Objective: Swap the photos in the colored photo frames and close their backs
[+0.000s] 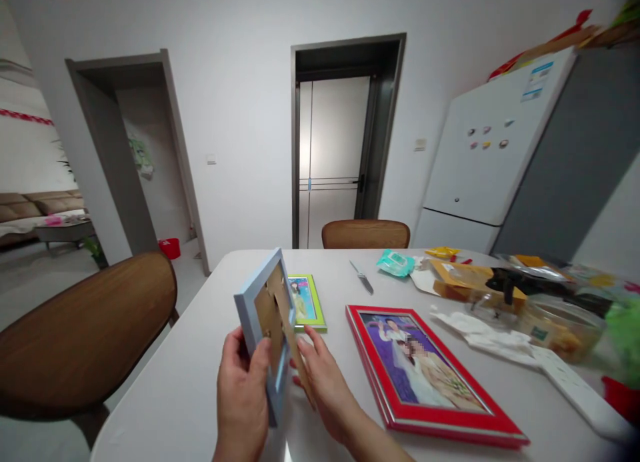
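Note:
I hold a light blue picture frame upright over the white table, its brown cardboard back facing me. My left hand is closed round the frame's lower left edge. My right hand grips the frame's fold-out cardboard stand from the right. Behind the blue frame lies a small green frame with a photo. To the right a large red frame with a photo lies flat.
A knife and a teal wipes pack lie further back. Packets, a glass container and a white power strip crowd the right side. Wooden chairs stand at the left and far end. A fridge stands right.

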A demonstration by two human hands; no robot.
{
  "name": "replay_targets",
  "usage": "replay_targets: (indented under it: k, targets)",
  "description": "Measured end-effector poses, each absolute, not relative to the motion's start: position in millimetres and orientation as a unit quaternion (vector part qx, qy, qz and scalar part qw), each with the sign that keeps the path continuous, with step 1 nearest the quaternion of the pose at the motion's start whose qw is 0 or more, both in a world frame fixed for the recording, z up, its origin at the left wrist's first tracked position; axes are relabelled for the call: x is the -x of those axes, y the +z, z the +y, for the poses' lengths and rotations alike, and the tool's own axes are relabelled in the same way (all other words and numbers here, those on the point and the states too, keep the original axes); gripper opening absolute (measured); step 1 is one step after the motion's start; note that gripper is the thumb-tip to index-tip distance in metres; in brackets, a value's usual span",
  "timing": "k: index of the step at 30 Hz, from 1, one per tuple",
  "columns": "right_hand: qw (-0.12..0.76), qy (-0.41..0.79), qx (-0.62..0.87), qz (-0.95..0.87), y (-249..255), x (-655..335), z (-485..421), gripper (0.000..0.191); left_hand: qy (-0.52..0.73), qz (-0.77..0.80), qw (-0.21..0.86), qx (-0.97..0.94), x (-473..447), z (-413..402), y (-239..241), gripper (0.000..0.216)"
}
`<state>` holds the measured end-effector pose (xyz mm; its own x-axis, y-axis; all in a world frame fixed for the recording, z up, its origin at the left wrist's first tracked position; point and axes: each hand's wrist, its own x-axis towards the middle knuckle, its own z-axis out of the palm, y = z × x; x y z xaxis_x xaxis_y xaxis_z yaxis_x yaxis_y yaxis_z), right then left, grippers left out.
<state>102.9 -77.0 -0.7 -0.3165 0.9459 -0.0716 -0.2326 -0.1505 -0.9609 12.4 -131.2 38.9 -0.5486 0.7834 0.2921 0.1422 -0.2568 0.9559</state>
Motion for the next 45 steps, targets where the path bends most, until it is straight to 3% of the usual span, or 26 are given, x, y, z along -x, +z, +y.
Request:
replay_targets:
  k: [3, 7, 9, 13, 20, 31, 38, 43, 45]
  targets:
    - [0.453, 0.7, 0.349, -0.428, -4, -102, -85, 0.069, 0.719, 0.514, 0.32, -0.341, -11, -157, 17, 0.047]
    - [0.455, 0.611, 0.439, -0.477, -12, -127, -80, 0.07, 0.7, 0.533, 0.329, -0.342, 7, -181, -9, 0.075]
    - [0.423, 0.548, 0.481, -0.537, -17, -143, -75, 0.065, 0.66, 0.552, 0.353, -0.366, 18, -191, -19, 0.08]
    - [0.347, 0.398, 0.504, -0.683, -29, -164, -70, 0.055, 0.558, 0.574, 0.386, -0.458, 34, -207, -41, 0.069]
    - [0.196, 0.209, 0.52, -0.805, -38, -166, -73, 0.049, 0.407, 0.64, 0.235, -0.608, 45, -211, -57, 0.067]
    - [0.129, 0.112, 0.531, -0.83, -33, -156, -75, 0.042, 0.292, 0.674, 0.193, -0.651, 49, -206, -51, 0.07]
    - [0.116, 0.095, 0.527, -0.836, -32, -152, -78, 0.038, 0.297, 0.622, 0.138, -0.711, 48, -204, -59, 0.063]
    - [0.105, 0.085, 0.498, -0.857, -32, -147, -71, 0.028, 0.246, 0.581, 0.188, -0.753, 40, -201, -51, 0.024]
    - [0.093, 0.084, 0.497, -0.859, -31, -146, -67, 0.028, 0.23, 0.582, 0.203, -0.753, 40, -200, -49, 0.019]
